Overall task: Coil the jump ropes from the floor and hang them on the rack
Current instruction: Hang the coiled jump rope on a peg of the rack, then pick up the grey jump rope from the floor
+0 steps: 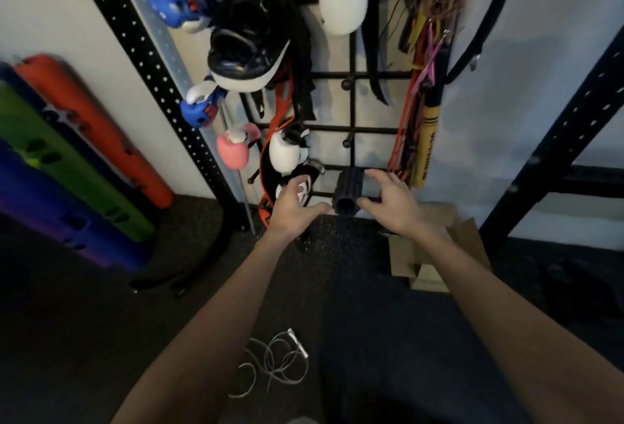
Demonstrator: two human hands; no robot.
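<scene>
White jump rope lies in a loose tangle on dark floor, btwn my forearms, well below both hands. L hand & R hand flank black ribbed roller at wall rack bottom, fingers spread, holding nothing.
</scene>
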